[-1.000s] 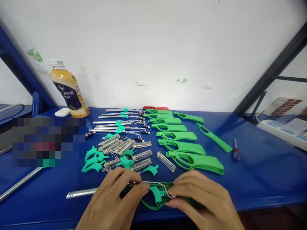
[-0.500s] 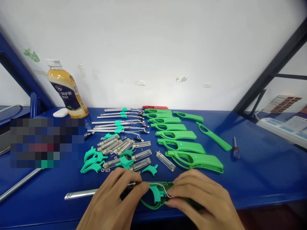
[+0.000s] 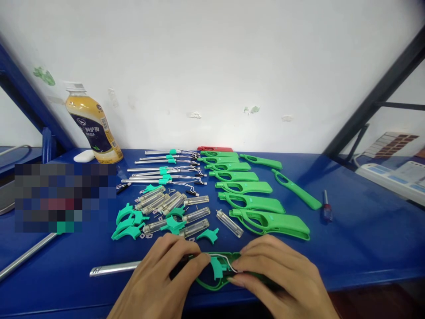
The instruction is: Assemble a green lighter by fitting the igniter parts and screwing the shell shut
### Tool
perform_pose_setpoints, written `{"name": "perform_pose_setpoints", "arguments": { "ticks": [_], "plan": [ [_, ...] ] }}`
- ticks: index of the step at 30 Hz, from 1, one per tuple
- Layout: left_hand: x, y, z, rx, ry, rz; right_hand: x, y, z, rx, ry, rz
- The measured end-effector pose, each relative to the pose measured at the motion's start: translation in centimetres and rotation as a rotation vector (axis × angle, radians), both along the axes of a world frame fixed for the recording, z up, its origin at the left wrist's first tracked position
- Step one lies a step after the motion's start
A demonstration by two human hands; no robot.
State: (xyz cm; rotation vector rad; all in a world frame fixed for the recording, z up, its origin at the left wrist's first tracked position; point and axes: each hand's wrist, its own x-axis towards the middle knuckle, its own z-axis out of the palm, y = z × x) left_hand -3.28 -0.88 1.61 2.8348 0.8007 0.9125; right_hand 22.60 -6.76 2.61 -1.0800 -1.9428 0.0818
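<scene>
At the near edge of the blue table, an open green shell sits between the two hands, its ends hidden by them. The left hand curls around the shell's left part, thumb and forefinger closed on it beside a white wire; a silver tube sticks out to the left from under that hand. The right hand pinches the wire's end between thumb and forefinger over the shell. Between them a teal trigger sits in the shell. Just beyond the left hand, loose teal triggers and clear fuel tanks crowd together, with one tank lying apart beyond the gap between the hands. Farther back lie wired metal tubes, and to their right a column of green shells with a red shell at its far end. A screwdriver lies well to the right; a drink bottle stands at the back left beside a small white case. A blurred patch hides part of the table's left side.
</scene>
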Motion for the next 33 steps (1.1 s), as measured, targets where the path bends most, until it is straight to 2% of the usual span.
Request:
{"name": "perform_pose_setpoints", "arguments": {
  "ticks": [9,13,20,28,33],
  "plan": [
    [0.7,-0.7,0.1,0.086,-0.042,-0.009,0.4,-0.3,-0.2,-0.005,-0.023,0.041],
    [0.5,-0.8,-0.3,0.12,0.017,-0.008,0.5,-0.5,-0.1,-0.027,-0.04,0.056],
    [0.5,-1.0,-0.3,0.129,0.02,-0.005,0.2,-0.4,0.2,-0.061,-0.003,-0.067],
    [0.0,-0.7,-1.0,0.163,0.071,-0.035,-0.5,-0.2,0.1,0.002,0.005,-0.097],
    [0.2,-0.9,-1.5,0.177,0.064,0.001,-0.4,-0.1,0.2,0.018,0.017,-0.109]
  ]
}}
